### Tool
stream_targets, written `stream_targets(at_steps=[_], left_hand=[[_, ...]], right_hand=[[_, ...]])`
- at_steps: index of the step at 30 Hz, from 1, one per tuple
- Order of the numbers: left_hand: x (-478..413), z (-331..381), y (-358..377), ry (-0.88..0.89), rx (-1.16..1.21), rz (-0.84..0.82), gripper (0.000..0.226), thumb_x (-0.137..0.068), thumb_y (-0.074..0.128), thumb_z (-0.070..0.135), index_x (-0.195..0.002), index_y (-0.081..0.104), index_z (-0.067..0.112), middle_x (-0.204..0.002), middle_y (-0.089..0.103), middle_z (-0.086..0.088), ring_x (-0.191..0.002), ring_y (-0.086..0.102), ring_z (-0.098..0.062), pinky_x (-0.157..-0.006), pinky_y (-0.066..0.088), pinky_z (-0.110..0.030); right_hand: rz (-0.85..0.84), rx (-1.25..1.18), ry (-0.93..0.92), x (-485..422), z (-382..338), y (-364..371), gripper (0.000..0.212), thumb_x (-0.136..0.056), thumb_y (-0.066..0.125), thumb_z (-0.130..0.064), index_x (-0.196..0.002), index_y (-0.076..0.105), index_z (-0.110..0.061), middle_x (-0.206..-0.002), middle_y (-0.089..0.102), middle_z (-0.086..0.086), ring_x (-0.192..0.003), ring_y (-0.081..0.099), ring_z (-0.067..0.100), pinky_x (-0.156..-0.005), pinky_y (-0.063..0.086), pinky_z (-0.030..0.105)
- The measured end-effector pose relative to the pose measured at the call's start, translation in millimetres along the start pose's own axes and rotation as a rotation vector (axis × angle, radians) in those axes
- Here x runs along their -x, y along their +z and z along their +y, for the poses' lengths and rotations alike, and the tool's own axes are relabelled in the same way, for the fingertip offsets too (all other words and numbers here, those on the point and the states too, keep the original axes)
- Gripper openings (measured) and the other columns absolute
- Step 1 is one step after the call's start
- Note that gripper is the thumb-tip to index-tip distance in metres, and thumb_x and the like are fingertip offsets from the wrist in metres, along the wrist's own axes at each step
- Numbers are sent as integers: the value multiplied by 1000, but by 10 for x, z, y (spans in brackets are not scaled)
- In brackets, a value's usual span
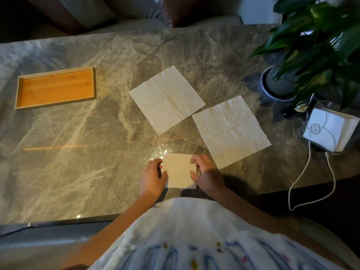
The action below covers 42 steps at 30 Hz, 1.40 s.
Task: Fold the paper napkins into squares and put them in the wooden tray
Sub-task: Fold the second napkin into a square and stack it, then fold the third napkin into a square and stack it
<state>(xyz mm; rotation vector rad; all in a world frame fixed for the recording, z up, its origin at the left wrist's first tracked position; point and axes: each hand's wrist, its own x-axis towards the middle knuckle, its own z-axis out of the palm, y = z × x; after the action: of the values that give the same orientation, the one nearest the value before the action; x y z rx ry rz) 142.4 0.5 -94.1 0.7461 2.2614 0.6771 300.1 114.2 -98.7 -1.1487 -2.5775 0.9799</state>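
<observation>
Head view, folded napkin [179,172]: lower centre, pinched between left hand [153,180] and right hand [207,175]
Open napkins [167,99], [230,131]: flat, centre right
Wooden tray [56,87]: upper left

A folded cream napkin [179,170] lies square at lower centre. Two unfolded napkins, creased in quarters, lie flat at centre [167,99] and centre right [231,131]. The wooden tray [17,94] sits empty, upper left.

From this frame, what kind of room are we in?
Likely a home living or dining area: a marble-look table, a potted plant and a napkin holder on it, upholstered seating behind. Both hands hold a folded napkin.
</observation>
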Motion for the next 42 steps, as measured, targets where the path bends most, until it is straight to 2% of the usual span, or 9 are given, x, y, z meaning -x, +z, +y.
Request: stream_targets(at_steps=[7,10,14,16,21,27,33,39,42], left_hand=[[-52,-17,-54,674,-686,-33,59,-83,58,36,-138,44,20,-143,47,-3,-132,43,-27,-108,33,-51],[-70,-61,-34,651,-873,-147,64,-86,53,44,-143,38,19,-150,39,-2,-139,34,-25,-111,26,-54],[-125,-233,6,582,-915,-269,70,-95,33,45,-150,-3,21,-158,-9,1,-146,-10,-22,-114,-9,-53],[-137,-259,-20,554,-889,-265,73,-95,33,47,-149,-7,21,-157,-15,3,-142,-19,-19,-112,-16,-50],[-133,-247,-93,508,-875,-265,79,-93,39,51,-149,-7,21,-158,-13,4,-142,-19,-18,-113,-13,-50],[-188,-63,-100,504,-853,-262,83,-84,55,49,-148,16,14,-158,15,0,-147,5,-20,-116,-3,-50],[-545,142,-299,498,-518,-78,50,-84,55,34,-131,43,22,-133,50,2,-126,43,-18,-109,26,-37],[-1137,355,-418,478,-662,-223,76,-88,54,36,-149,12,18,-159,12,0,-144,17,-20,-114,21,-40],[-1218,308,-454,470,-692,-177,74,-88,53,38,-149,14,21,-155,21,1,-141,22,-21,-110,24,-40]], right_hand=[[-408,303,-94,-169,15,100,73,-79,67,-45,-140,32,-30,-155,24,-3,-139,22,22,-109,25,43],[-435,362,-120,-153,113,93,75,-78,69,-42,-141,30,-29,-157,19,-4,-141,19,22,-109,25,43],[-381,348,-178,-101,170,86,79,-74,74,-41,-140,33,-28,-156,25,-4,-139,25,21,-106,29,41],[-319,348,-218,-76,183,59,76,-72,74,-44,-138,41,-26,-153,34,-2,-135,35,22,-103,34,41],[-293,393,-222,-96,141,49,71,-66,75,-42,-130,49,-26,-145,45,-2,-124,49,23,-94,44,42],[-411,402,-180,-138,203,116,75,-74,67,-46,-139,32,-30,-156,21,-4,-139,25,23,-108,25,44],[-230,111,-74,-365,119,-162,52,-83,63,-36,-131,46,-27,-146,41,-4,-134,36,21,-107,35,40],[-195,92,28,-1041,-19,-476,46,-89,59,-25,-133,44,-22,-151,34,-2,-141,27,16,-112,30,40],[-207,134,26,-1243,-25,-516,47,-90,59,-25,-134,44,-19,-153,33,1,-142,27,19,-112,31,44]])
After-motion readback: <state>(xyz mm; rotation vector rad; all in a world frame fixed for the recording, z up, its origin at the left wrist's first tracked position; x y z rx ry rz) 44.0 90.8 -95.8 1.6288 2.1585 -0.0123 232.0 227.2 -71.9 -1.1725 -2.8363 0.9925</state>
